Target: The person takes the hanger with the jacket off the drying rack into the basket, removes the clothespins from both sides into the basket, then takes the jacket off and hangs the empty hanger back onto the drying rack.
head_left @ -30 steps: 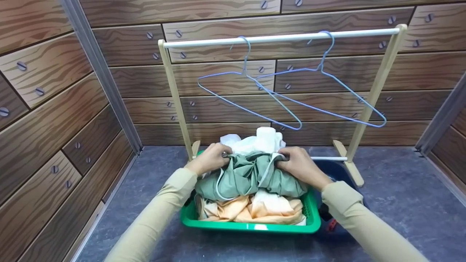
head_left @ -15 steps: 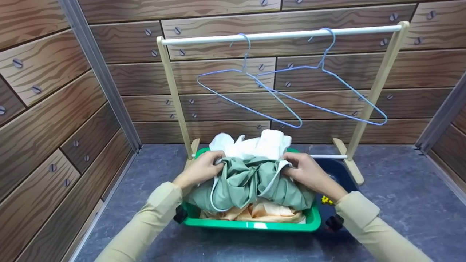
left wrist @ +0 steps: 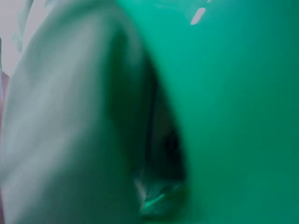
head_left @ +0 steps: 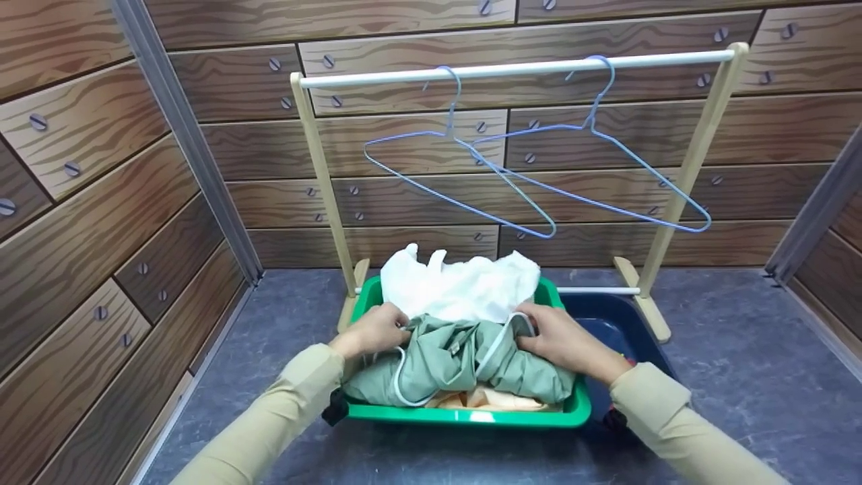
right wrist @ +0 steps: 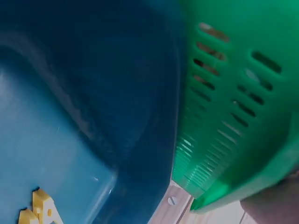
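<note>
A sage-green garment with white trim (head_left: 438, 360) lies bunched across the front of the green basket (head_left: 471, 417). On its left side my left hand (head_left: 374, 330) pinches the gathered fabric; on the right my right hand (head_left: 555, 340) grips it next to a loop of the white trim. Behind it a rumpled white cloth (head_left: 465, 286) rises above the back rim. A strip of peach cloth (head_left: 498, 399) shows under the garment at the front. In the left wrist view the green fabric (left wrist: 60, 126) hangs beside the basket wall (left wrist: 238, 116).
A dark blue tub (head_left: 606, 313) stands against the basket's right side; yellow pieces (right wrist: 44, 207) lie in it. Behind stands a wooden rack (head_left: 323, 182) with a white bar (head_left: 518, 69) and two blue hangers (head_left: 411, 180). Wood-patterned walls (head_left: 404, 40) enclose the grey floor (head_left: 289, 303).
Both hands have moved down toward the basket's front with the green garment, which now covers more of the peach cloth. More of the white cloth and the back rim shows.
</note>
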`<state>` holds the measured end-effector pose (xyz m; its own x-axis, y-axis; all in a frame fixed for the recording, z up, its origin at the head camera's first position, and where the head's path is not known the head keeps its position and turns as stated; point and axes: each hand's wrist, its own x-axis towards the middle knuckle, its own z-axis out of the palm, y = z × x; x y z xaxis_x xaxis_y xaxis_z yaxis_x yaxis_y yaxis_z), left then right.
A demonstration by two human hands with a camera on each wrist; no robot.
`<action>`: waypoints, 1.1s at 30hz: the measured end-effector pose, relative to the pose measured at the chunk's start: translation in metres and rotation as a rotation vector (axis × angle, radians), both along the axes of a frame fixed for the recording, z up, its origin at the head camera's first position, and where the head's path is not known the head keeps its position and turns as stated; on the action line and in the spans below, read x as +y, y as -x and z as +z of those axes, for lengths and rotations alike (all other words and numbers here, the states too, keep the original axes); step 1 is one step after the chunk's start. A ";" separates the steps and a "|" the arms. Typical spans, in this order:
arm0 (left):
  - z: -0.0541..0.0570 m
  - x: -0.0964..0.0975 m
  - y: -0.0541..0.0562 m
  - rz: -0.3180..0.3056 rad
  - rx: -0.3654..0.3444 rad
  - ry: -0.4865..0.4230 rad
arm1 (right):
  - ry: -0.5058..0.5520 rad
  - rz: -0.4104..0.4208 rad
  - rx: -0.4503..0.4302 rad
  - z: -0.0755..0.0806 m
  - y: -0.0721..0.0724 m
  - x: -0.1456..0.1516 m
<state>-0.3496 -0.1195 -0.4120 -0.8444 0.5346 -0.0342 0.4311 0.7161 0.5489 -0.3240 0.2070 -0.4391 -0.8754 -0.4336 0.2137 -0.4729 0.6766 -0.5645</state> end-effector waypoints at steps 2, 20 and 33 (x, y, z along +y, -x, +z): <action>0.003 -0.003 0.001 -0.038 0.000 -0.019 | 0.004 0.003 -0.035 0.005 -0.002 0.003; 0.047 -0.014 0.061 0.181 0.097 -0.027 | -0.073 -0.002 0.087 0.063 0.057 0.023; 0.023 0.035 0.090 0.173 0.044 0.276 | -0.244 -0.093 -0.140 0.036 0.101 0.001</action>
